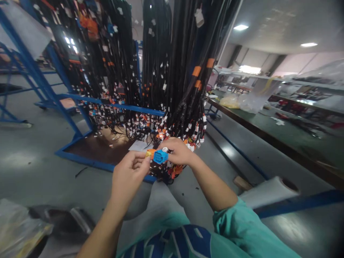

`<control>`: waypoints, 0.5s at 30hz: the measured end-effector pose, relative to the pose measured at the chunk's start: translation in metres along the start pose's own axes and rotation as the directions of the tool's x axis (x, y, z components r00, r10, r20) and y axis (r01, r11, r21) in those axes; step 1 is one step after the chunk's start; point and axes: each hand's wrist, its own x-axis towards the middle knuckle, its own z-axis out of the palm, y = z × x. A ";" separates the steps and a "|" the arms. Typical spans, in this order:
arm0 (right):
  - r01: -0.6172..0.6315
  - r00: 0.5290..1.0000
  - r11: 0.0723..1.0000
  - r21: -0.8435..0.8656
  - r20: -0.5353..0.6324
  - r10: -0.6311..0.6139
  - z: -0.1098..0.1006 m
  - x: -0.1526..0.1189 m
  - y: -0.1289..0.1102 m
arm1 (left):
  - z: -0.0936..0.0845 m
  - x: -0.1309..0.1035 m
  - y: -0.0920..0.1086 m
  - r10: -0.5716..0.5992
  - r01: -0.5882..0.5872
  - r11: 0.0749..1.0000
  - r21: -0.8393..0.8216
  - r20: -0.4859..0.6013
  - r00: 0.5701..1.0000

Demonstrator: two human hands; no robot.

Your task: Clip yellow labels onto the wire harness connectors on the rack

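Observation:
My right hand (177, 152) is closed around a blue plug connector (160, 156), its open face with several cavities turned toward me. A round white tag or cap (165, 149) sits at the connector's upper edge. Between thumb and forefinger, my left hand (131, 171) pinches a small yellow piece (148, 154), just left of the blue connector. An orange part (152, 152) shows between the two; whether it is joined to the yellow piece I cannot tell. Right behind my hands hang black wire harnesses (185, 86) with many white and orange connectors at their lower ends.
A blue metal rack (120, 106) with a brown base board (99, 152) carries the harnesses. To the right runs a long green-topped workbench (268, 125) with plastic bags (251, 102). A white roll (271, 191) lies low at the right. Plastic sheeting (20, 225) lies at lower left.

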 end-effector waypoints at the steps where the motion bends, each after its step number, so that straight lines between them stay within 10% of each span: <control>1: -0.002 1.000 1.000 0.003 0.007 0.002 -0.001 0.000 0.000 | 0.000 0.000 0.000 -0.003 0.003 1.000 -0.003 0.010 1.000; 10: -0.012 0.999 0.998 -0.064 0.036 0.014 0.000 -0.003 -0.004 | -0.014 0.011 -0.005 0.014 -0.020 1.000 0.020 0.246 0.969; 15: 0.053 0.995 0.989 -0.136 0.093 -0.040 -0.001 -0.004 -0.013 | -0.024 0.030 -0.008 -0.113 0.145 0.989 -0.029 0.492 0.864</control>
